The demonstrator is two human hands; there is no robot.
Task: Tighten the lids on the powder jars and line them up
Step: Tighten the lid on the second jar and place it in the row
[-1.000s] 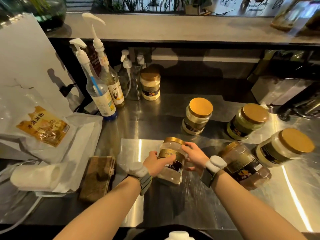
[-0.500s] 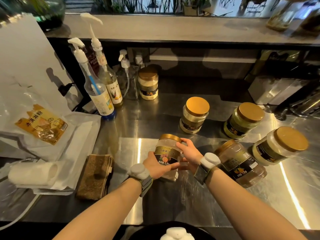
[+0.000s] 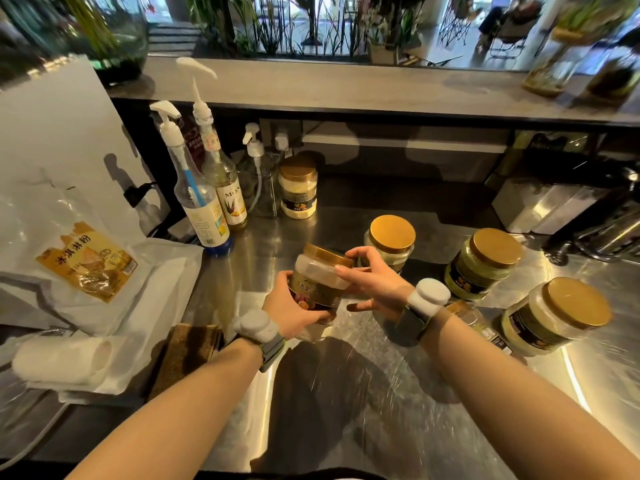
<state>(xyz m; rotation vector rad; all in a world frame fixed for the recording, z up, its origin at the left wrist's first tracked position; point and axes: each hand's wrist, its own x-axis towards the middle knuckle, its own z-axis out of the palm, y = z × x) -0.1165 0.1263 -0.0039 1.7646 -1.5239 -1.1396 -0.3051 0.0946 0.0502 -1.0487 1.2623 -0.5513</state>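
A clear powder jar [image 3: 317, 282] with a gold lid and a dark gold label is lifted over the steel counter [image 3: 381, 393], tilted away from me. My left hand [image 3: 294, 306] grips its lower body. My right hand [image 3: 370, 278] holds the upper part, fingers curled at the lid. Further gold-lidded jars stand around: a pale one [image 3: 389, 240] just behind, a green one [image 3: 483, 263], a white one [image 3: 550, 315] at the right, and a cream one [image 3: 298, 192] at the back. A brown jar [image 3: 474, 323] is mostly hidden behind my right wrist.
Syrup pump bottles [image 3: 207, 202] stand at the back left. White plastic bags with a yellow-labelled packet [image 3: 86, 261], a white roll [image 3: 59, 362] and a brown cloth [image 3: 187, 355] lie at the left. Metal equipment [image 3: 588, 216] sits at the far right under a grey shelf [image 3: 346, 88].
Both hands have lifted the jar off the counter and carried it up and away from me. My right hand has shifted from the jar's side up to its lid.
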